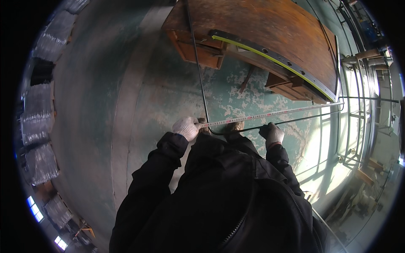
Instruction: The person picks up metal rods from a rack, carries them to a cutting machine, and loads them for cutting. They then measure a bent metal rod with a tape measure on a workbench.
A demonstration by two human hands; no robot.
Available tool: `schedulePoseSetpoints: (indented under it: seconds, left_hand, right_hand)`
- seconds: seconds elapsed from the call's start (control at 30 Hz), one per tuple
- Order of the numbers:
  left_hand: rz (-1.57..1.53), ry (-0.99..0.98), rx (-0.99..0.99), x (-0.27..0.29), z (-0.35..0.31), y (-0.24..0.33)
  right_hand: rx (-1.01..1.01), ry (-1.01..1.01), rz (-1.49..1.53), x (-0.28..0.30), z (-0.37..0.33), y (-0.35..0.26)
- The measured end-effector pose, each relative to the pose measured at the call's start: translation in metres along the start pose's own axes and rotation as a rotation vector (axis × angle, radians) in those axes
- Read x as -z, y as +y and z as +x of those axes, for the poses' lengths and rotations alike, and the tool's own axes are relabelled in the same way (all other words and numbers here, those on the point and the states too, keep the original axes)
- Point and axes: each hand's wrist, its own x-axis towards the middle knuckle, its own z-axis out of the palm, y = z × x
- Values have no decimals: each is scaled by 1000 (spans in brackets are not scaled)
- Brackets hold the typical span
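Note:
My left hand, in a white knitted glove, pinches one end of a pale tape measure. The tape runs stretched to the right, just above a thin black metal rod bent into a frame. Close to my left fingers the rod rounds a corner, then continues rightward under the tape to another bend near the desk's right corner. My right hand, gloved in white with dark fingertips, is closed around this near side of the rod. How the tape's far end is held cannot be made out.
A worn brown wooden desk stands ahead. Along its near edge lies a long dark straight bar with a yellow-green edge. Metal racks line the right; plastic-wrapped stacks line the far left. The green floor is peeling.

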Motion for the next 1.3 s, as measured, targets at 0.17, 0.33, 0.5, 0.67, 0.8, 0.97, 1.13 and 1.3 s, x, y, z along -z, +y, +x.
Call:
schedulePoseSetpoints:
  seconds: [0.17,0.33,0.5,0.67,0.8,0.97,1.13,1.3]
  left_hand:
    - [-8,73,-77,-3,3,-5]
    - [-28,72,-77,-4,4,-7]
    - [-29,41,-71,-1,2,-6]
    - [-119,11,-35,-1,4,-8]
    - [-94,25,-29,-3,5,-8]
    - [-101,18,-54,-2,6,-9]
    - [-67,5,-80,-3,9,-10]
    - [-38,21,-81,-6,11,-11]
  right_hand:
    - [-4,-27,41,6,8,5]
    - [140,-111,-101,12,16,12]
    - [-27,-1,27,10,17,10]
    - [-13,-28,16,12,19,9]
    - [39,-129,-46,14,20,10]
    - [-8,-46,21,14,21,11]
    - [18,-75,-29,22,33,19]
    - [133,-234,-83,33,48,31]
